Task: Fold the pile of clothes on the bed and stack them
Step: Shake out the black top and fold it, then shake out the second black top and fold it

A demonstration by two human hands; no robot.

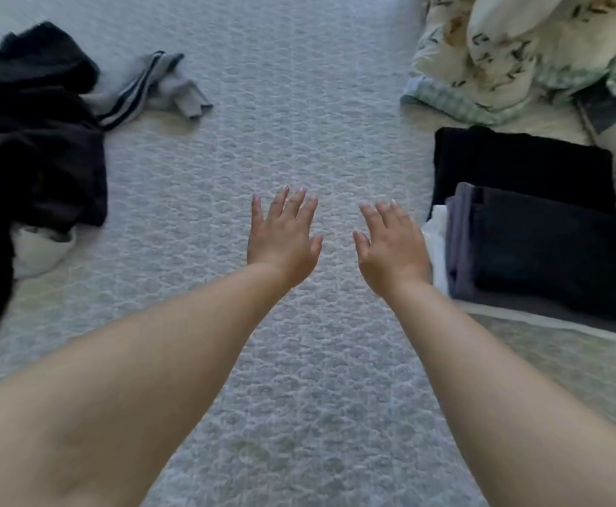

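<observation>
Between garments, by my judgement: 2 folded stacks lie at my right, the unfolded dark pile at my left. My left hand and right hand hover over the bedspread, fingers straight, holding nothing. Next move: reach left and take 1 garment.

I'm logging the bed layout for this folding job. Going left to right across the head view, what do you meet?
Unfolded dark clothes pile → grey striped garment → left hand → right hand → folded stack of dark clothes, with the floral duvet crumpled behind it.
</observation>
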